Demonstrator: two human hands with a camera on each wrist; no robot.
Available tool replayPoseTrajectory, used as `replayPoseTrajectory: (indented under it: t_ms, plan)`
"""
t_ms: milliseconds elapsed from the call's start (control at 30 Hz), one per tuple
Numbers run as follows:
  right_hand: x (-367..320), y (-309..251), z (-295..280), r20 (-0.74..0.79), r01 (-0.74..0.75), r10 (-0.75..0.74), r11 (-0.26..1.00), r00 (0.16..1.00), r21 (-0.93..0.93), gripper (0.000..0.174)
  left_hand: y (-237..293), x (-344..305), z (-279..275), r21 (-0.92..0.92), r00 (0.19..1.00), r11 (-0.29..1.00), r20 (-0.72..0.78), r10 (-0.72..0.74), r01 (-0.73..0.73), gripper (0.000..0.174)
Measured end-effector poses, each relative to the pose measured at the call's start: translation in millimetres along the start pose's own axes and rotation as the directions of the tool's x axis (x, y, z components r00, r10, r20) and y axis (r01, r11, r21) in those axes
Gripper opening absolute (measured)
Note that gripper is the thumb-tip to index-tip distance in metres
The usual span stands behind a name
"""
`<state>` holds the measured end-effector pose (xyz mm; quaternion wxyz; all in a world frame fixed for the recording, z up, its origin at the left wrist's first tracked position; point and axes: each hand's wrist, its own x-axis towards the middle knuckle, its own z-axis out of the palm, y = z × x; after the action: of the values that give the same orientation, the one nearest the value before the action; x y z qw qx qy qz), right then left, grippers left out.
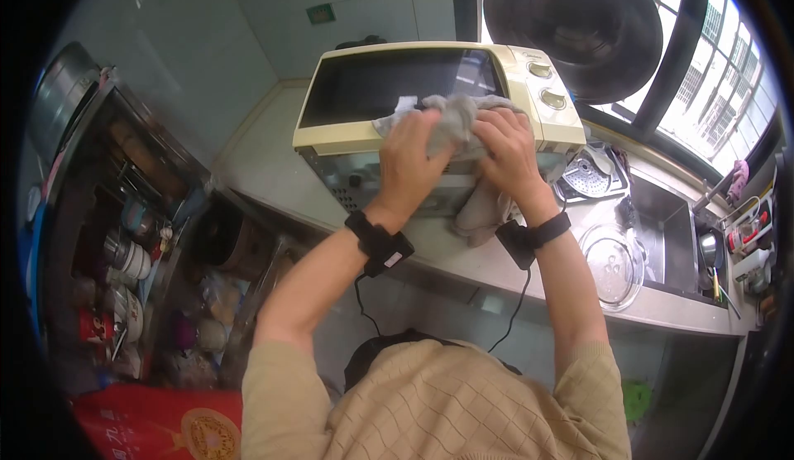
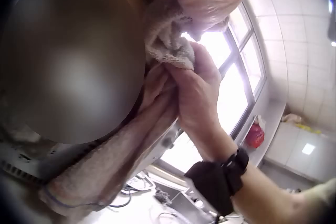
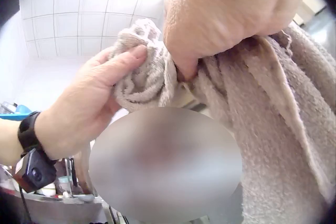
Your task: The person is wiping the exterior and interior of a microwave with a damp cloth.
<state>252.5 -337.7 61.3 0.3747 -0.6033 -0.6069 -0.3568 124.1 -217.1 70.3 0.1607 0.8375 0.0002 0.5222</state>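
A grey-beige towel [image 1: 457, 119] is bunched between both hands at the front top edge of a cream toaster oven [image 1: 347, 136]. The left hand [image 1: 407, 162] grips one bunched part; in the right wrist view the left thumb lies over the rolled cloth [image 3: 142, 79]. The right hand [image 1: 506, 150] pinches the cloth beside it, and in the left wrist view the right hand [image 2: 197, 92] has fingers curled round the towel. A long end of the towel [image 2: 105, 166] hangs down in front of the oven. Some fingertips are hidden by the cloth.
Right of the oven lie a perforated metal tray [image 1: 591, 172] and a round glass plate [image 1: 612, 265], beside a sink [image 1: 672, 241]. A large dark pan [image 1: 572, 30] stands behind, against the window. Open shelves with bowls [image 1: 128, 257] are at the left.
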Motion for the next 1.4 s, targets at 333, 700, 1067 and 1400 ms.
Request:
replayPoseTrajectory:
  t_ms: [333,700,1067,1400]
  plan:
    - [-105.4,4.5,47.9,0.080,-0.017,0.046,0.946,0.996,-0.324,0.012,-37.0,-97.4,33.8,0.312,0.957,0.905,0.098,0.274,-0.291,0.017]
    - [-213.2,1.7,16.9,0.467,0.056,0.117,0.939,0.876,-0.340,0.040,-35.9,-161.6,39.1,-0.021,0.889,0.999,0.457,0.034,-0.027,0.020]
    - [-59.9,-8.3,41.7,-0.048,-0.255,0.261,0.860,0.964,-0.441,0.049,-17.9,-35.1,16.8,0.344,0.996,0.937,-0.047,0.078,-0.057,0.042]
    - [-103.4,-18.0,38.5,-0.024,-0.262,0.271,0.899,0.962,-0.350,0.029,-6.8,-67.8,35.1,0.250,0.982,0.950,0.057,0.180,-0.189,0.019]
